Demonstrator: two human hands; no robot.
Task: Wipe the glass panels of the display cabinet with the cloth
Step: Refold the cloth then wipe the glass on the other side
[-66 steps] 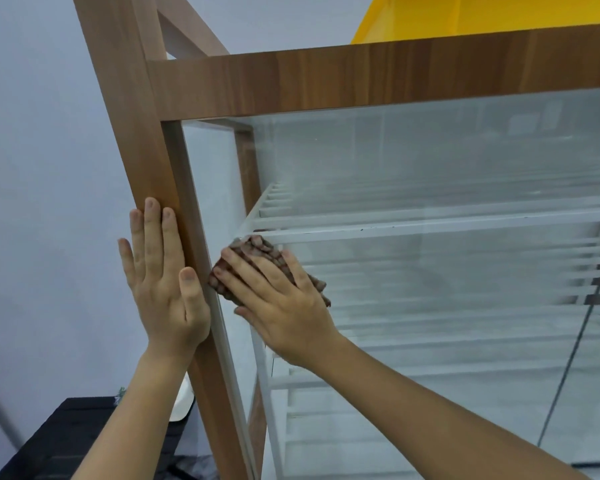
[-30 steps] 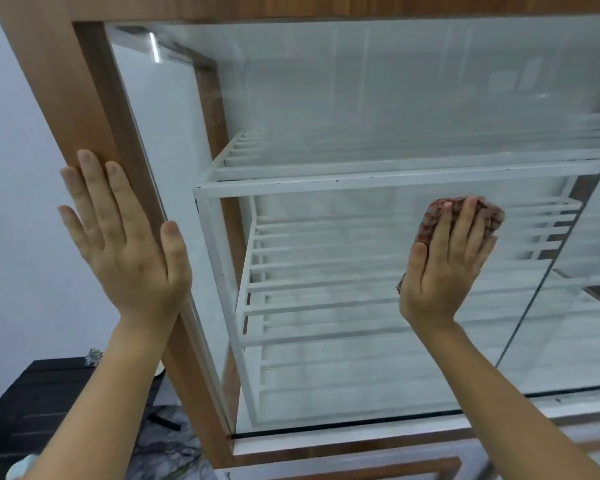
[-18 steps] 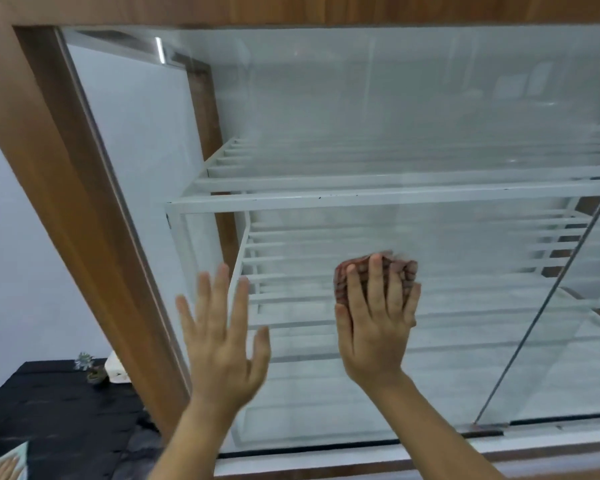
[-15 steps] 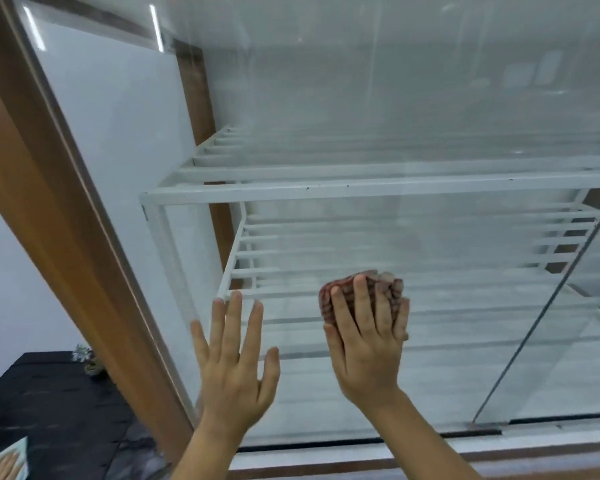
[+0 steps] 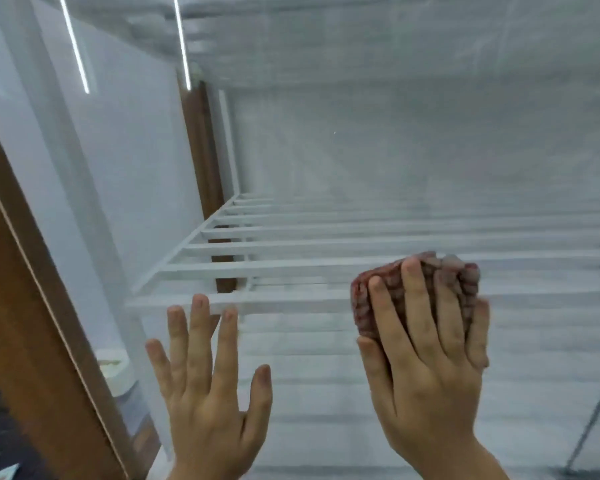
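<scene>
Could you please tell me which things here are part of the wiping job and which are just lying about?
In use:
cloth, pressed to the glass under the straight fingers of the right hand
left hand, open, at the glass
wooden frame holding the glass

Just there:
white rack behind the glass
dark surface at lower left
</scene>
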